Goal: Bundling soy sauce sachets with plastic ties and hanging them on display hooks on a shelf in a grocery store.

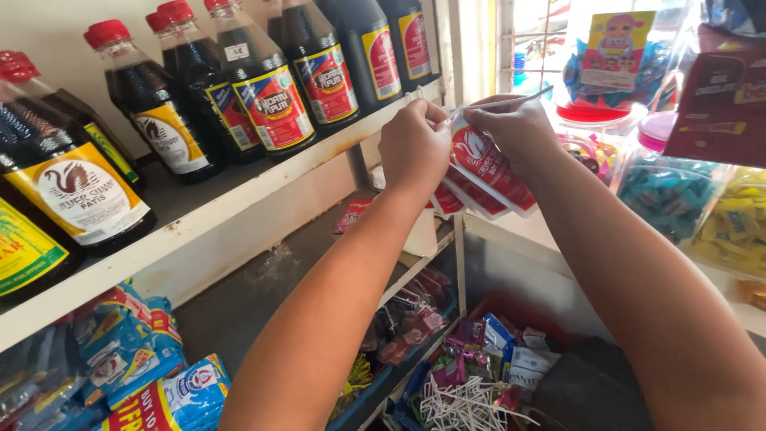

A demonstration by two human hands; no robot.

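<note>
Left hand (413,148) and right hand (511,128) both pinching the top of a strip of red-and-white sachets (488,169), held just off the white shelf's (239,209) right end, dark sauce bottles (267,84) lined along it, candy jars (666,187) beyond

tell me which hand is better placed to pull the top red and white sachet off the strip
Probably the right hand: its fingers already pinch the top of the red and white sachet beside the thin white rod. The left hand grips the strip's other edge near the shelf, better suited to steadying it.
</note>
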